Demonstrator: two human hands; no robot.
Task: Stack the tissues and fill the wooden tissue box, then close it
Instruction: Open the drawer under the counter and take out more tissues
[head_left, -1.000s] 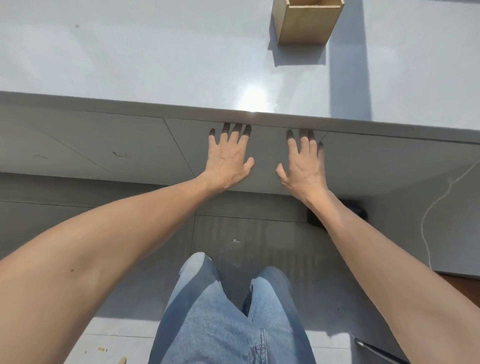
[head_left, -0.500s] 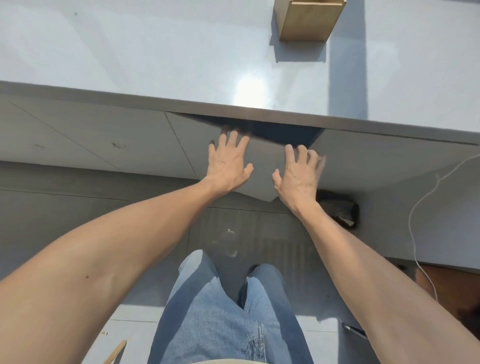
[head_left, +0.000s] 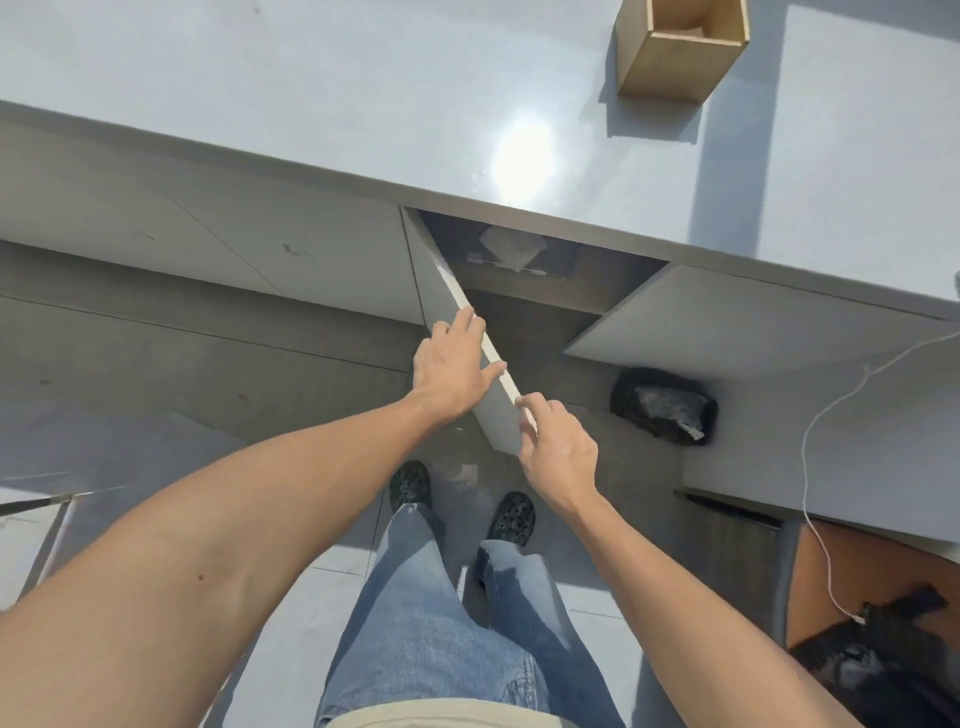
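An open wooden tissue box (head_left: 678, 52) stands on the white counter (head_left: 311, 104) at the upper right, far from both hands. Below the counter a cabinet door (head_left: 457, 332) is swung open. My left hand (head_left: 457, 364) grips the door's free edge from the left. My right hand (head_left: 558, 447) holds the same edge lower down, near the bottom corner. Inside the cabinet a white tissue (head_left: 511, 247) sticks up from a dark pack on a shelf.
The neighbouring cabinet door (head_left: 727, 322) on the right also stands open. A black bag (head_left: 665, 405) lies on the floor under it. A white cable (head_left: 810, 467) hangs at the right. My legs and shoes are below.
The cabinet door went from shut to wide open, swinging left. Both hands moved from flat on its face to holding its edge. The tissue pack inside came into view.
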